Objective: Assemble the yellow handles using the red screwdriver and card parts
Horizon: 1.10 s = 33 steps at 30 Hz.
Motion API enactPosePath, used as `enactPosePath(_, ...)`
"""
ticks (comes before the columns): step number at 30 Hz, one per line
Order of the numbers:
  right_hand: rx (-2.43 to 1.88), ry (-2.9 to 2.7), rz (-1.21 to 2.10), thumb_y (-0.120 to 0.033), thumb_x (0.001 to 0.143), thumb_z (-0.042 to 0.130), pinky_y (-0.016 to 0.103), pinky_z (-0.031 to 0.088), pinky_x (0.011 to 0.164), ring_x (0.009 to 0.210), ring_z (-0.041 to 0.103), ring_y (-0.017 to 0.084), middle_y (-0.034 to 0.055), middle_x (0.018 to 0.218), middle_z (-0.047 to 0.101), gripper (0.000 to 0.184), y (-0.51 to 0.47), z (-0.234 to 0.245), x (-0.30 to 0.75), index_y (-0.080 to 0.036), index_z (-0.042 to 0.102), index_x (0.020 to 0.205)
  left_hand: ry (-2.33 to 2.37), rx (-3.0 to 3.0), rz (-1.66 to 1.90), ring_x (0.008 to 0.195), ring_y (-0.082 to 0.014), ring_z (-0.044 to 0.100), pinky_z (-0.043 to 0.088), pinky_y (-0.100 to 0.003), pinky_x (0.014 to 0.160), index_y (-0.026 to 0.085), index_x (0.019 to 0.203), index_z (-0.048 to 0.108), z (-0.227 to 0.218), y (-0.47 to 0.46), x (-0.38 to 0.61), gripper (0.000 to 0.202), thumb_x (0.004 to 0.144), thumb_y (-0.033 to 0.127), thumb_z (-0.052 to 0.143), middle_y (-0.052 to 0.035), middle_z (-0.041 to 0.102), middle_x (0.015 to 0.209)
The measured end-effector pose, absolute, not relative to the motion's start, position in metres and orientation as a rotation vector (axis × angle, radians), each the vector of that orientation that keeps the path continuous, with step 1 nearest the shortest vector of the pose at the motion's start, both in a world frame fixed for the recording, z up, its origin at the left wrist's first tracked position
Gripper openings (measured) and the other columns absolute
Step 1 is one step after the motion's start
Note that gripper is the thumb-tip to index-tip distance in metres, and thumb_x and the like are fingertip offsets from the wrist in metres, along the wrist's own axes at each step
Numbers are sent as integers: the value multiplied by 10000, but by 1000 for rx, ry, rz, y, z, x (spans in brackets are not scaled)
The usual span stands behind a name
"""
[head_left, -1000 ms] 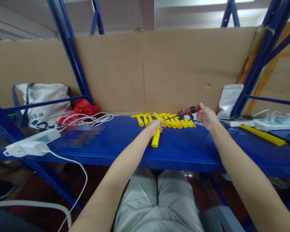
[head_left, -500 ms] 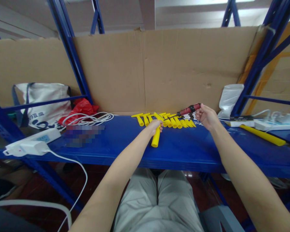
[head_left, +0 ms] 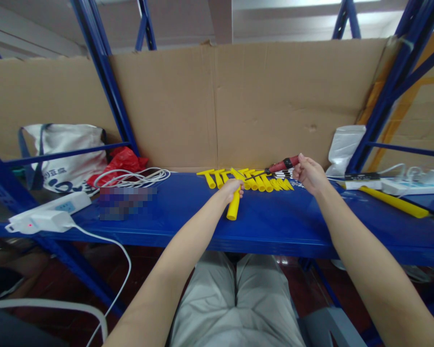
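Note:
My left hand [head_left: 233, 190] is closed around a yellow T-shaped piece with a tube-like handle [head_left: 233, 208], whose round end points toward me. A red and black screwdriver [head_left: 285, 164] lies nearly level, its handle end pinched in the fingers of my right hand [head_left: 306, 172]. Its thin dark shaft runs left to the yellow piece at my left hand; the tip is hidden by the fingers. Behind my hands, several similar yellow pieces [head_left: 262, 182] lie in a row on the blue shelf [head_left: 181, 207].
White cables [head_left: 137, 178], a red plastic bag [head_left: 125, 161] and a cloth bag [head_left: 70, 149] are at left, near a white power strip [head_left: 47, 217]. At right lie a yellow tube [head_left: 394, 202] and another power strip [head_left: 415, 187]. Cardboard [head_left: 275, 101] stands behind.
The screwdriver handle looks turned slightly about its axis in my right fingers. My left hand and the yellow piece stay in place.

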State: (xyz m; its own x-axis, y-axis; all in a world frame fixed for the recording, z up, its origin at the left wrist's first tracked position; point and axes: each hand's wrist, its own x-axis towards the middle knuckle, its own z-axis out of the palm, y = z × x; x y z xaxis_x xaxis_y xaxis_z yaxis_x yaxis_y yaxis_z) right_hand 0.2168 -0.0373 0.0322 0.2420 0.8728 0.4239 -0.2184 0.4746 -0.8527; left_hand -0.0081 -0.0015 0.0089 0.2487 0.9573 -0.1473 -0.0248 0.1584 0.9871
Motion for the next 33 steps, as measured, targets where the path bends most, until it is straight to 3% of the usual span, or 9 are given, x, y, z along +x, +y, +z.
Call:
enactPosePath(5,-811,-1049,799,-410,534,819,161,316,326,335,377,41,-105,414,396,456,-33,29,217,-197,443,680,1050,1170,940,311,-37,305,243,-169,361,190,702,358,9,-1,-8,190,808,37,396,78,373,456)
enactPosePath(14,-755,-871,609,-329,653,731,183,362,307,284,350,44,-128,428,358,398,-32,31,215,-214,350,651,1000,1159,974,318,-43,321,252,-175,370,188,712,374,11,-2,-8,180,808,37,386,74,396,459)
enactPosePath(23,-893,-1001,705,-337,661,716,190,407,359,313,366,48,-120,408,355,367,-34,25,202,-211,371,658,984,1172,972,320,-47,318,248,-180,377,189,693,372,9,-2,-7,185,799,40,402,73,389,449)
enactPosePath(33,-1340,-1371,1002,-357,758,649,189,276,336,343,371,54,-59,446,440,280,-35,14,205,-185,440,688,1006,1166,1004,314,-49,325,253,-183,370,185,693,389,10,-2,-7,175,795,44,411,71,404,447)
